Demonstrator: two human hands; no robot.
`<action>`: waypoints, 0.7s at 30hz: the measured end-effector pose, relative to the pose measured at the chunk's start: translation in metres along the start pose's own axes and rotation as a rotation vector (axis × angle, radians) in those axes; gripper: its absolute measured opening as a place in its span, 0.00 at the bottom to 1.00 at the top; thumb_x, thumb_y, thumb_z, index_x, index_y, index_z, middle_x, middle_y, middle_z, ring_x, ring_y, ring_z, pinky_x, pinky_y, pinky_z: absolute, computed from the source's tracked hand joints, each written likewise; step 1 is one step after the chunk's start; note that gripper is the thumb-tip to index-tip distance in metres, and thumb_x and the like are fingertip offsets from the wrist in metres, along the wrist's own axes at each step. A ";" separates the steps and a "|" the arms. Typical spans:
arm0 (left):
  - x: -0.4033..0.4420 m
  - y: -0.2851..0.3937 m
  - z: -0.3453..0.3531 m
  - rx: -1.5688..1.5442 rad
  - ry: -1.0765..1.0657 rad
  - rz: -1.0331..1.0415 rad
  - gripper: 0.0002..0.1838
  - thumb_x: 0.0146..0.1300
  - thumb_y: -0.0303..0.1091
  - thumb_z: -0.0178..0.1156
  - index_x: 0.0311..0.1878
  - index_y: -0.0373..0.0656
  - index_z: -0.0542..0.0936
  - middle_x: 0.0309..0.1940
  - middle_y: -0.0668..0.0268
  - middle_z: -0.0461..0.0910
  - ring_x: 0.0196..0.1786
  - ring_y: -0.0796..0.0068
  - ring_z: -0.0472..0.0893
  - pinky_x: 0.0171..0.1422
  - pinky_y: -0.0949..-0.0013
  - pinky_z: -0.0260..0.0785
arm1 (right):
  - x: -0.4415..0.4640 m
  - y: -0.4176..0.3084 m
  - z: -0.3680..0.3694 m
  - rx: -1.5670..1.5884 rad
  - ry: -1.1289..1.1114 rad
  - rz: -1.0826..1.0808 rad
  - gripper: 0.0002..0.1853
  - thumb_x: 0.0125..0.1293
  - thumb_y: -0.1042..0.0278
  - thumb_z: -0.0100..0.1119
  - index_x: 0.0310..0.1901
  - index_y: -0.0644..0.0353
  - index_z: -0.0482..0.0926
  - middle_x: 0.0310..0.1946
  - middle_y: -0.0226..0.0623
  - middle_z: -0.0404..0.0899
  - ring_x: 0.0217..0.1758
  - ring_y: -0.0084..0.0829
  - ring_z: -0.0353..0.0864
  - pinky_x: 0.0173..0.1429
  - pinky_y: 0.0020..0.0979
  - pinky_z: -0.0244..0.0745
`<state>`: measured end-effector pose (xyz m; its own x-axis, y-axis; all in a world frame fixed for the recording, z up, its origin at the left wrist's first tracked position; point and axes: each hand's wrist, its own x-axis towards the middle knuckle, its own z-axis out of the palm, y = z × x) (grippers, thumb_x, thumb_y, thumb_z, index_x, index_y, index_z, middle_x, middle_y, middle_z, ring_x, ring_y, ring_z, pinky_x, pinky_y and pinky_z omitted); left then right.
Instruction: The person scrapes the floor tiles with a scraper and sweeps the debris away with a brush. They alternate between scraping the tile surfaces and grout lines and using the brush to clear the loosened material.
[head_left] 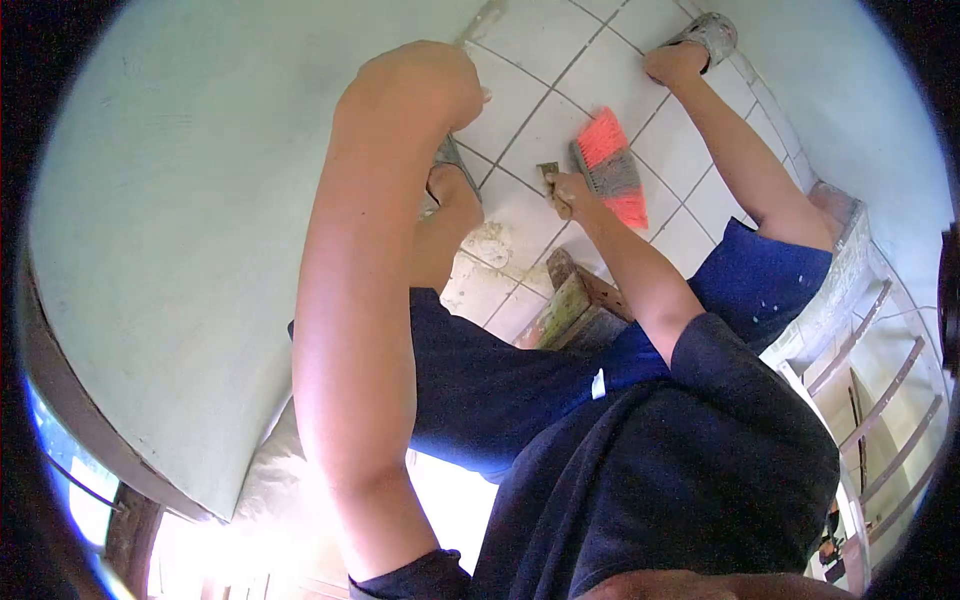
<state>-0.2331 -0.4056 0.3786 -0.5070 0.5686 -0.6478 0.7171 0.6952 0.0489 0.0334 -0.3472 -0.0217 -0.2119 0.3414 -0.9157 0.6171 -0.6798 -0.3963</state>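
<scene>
Low over the tiled floor, my right hand (572, 194) is closed around a small scraper (561, 209). Its short, dirty blade points up and left, away from my fingers. Just right of this hand lies a broom head (612, 168) with orange-pink and grey bristles. My left hand (425, 80) is raised on a long forearm near the pale green wall, its wrist bent. It looks curled, with only one fingertip showing at its right side. Whatever it holds, if anything, is hidden behind the back of the hand.
White floor tiles (530, 60) with dark joints carry a patch of yellowish residue (490, 245). A worn wooden stool (575, 312) stands between my legs. The green wall (180, 200) rises on the left. Brown bars (880, 400) stand at the right. My feet are spread on the floor.
</scene>
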 end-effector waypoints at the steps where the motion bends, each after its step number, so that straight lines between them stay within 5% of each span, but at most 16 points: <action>1: 0.003 -0.002 -0.002 -0.002 -0.001 -0.006 0.28 0.65 0.52 0.56 0.49 0.32 0.79 0.46 0.44 0.80 0.52 0.46 0.79 0.57 0.52 0.70 | 0.008 0.000 -0.003 -0.014 0.004 0.055 0.11 0.65 0.64 0.54 0.25 0.57 0.75 0.19 0.36 0.72 0.14 0.30 0.67 0.14 0.36 0.58; 5: 0.010 0.004 0.006 0.011 -0.076 0.035 0.29 0.65 0.54 0.55 0.49 0.31 0.79 0.46 0.44 0.80 0.52 0.46 0.79 0.58 0.52 0.70 | 0.026 -0.041 -0.004 0.201 -0.257 0.080 0.12 0.63 0.62 0.55 0.24 0.56 0.73 0.19 0.36 0.72 0.13 0.29 0.66 0.12 0.31 0.55; 7: 0.005 0.004 0.006 0.004 -0.062 0.052 0.30 0.65 0.54 0.55 0.50 0.31 0.78 0.46 0.45 0.80 0.53 0.46 0.79 0.58 0.53 0.70 | 0.035 -0.059 0.007 -0.064 -0.244 0.024 0.11 0.63 0.62 0.54 0.25 0.56 0.73 0.18 0.36 0.72 0.13 0.30 0.68 0.12 0.34 0.58; 12: 0.004 -0.011 -0.002 0.007 -0.039 0.015 0.30 0.65 0.54 0.55 0.49 0.30 0.78 0.47 0.43 0.80 0.53 0.46 0.79 0.58 0.53 0.70 | 0.000 0.015 -0.016 -0.465 -0.028 -0.044 0.17 0.63 0.58 0.52 0.19 0.57 0.74 0.12 0.36 0.69 0.09 0.30 0.64 0.12 0.36 0.58; 14: 0.005 -0.011 -0.006 0.011 -0.044 0.015 0.30 0.65 0.54 0.55 0.50 0.30 0.78 0.47 0.43 0.80 0.53 0.46 0.79 0.58 0.53 0.70 | 0.064 0.084 -0.035 -0.372 -0.169 -0.321 0.18 0.62 0.59 0.55 0.18 0.58 0.74 0.14 0.37 0.71 0.11 0.32 0.68 0.14 0.39 0.61; 17: 0.002 0.003 -0.001 0.032 -0.079 0.038 0.29 0.65 0.53 0.55 0.51 0.30 0.78 0.48 0.43 0.79 0.53 0.46 0.78 0.59 0.53 0.69 | 0.019 0.017 0.003 -0.271 -0.312 -0.037 0.16 0.63 0.60 0.56 0.21 0.59 0.76 0.14 0.38 0.71 0.13 0.34 0.71 0.15 0.40 0.63; 20: -0.002 0.006 0.002 0.045 -0.061 0.076 0.30 0.65 0.53 0.55 0.51 0.30 0.78 0.48 0.43 0.79 0.54 0.46 0.78 0.60 0.53 0.69 | 0.102 0.091 -0.004 -0.314 -0.133 -0.058 0.15 0.64 0.61 0.54 0.22 0.60 0.76 0.14 0.38 0.71 0.12 0.33 0.70 0.14 0.40 0.62; 21: -0.002 0.005 -0.003 0.038 -0.042 0.099 0.30 0.65 0.53 0.55 0.50 0.30 0.78 0.48 0.43 0.79 0.53 0.46 0.78 0.59 0.53 0.69 | 0.034 0.062 -0.014 -0.209 -0.121 0.138 0.16 0.65 0.62 0.53 0.21 0.59 0.76 0.15 0.39 0.73 0.12 0.33 0.71 0.14 0.40 0.63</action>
<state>-0.2301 -0.4025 0.3824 -0.4129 0.6145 -0.6722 0.7811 0.6185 0.0857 0.0752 -0.3691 -0.0764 -0.1959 0.1662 -0.9664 0.7866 -0.5618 -0.2561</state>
